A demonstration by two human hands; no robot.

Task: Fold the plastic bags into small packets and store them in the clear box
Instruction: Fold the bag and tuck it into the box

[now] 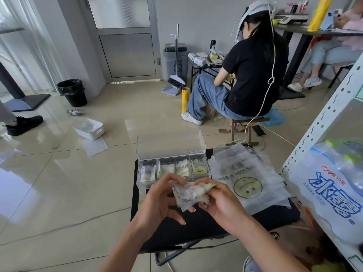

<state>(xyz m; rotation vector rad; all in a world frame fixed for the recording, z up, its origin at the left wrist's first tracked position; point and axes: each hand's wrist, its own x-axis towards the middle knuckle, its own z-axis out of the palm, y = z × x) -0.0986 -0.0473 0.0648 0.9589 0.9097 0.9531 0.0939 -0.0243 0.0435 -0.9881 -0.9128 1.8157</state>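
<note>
- Bright, even daylight, mostly from glazing [29, 46] at left; pale glare on glossy floor [29, 173]
- Shadows soft, faint
- Wide-angle bend at edges, esp. shelf frame [318, 121]; corners slightly blurred; centre sharp

The folded bag [188, 194] is milky and half transparent, with a pale yellow-green patch at one corner; the stack of bags [225, 167] has the same milky tone and carries a round yellow-green face with dark outline and dark eyes, also grey letters; the clear box [170, 148] is colourless, and the packets [182, 168] in it are whitish with yellow-green and dark marks; the table [196, 228] is black; the floor [59, 183] is glossy beige tile; the water pack [332, 193] shows big blue-outlined characters and small red ones; the seated person [253, 75] wears a black shirt and blue jeans.
</note>
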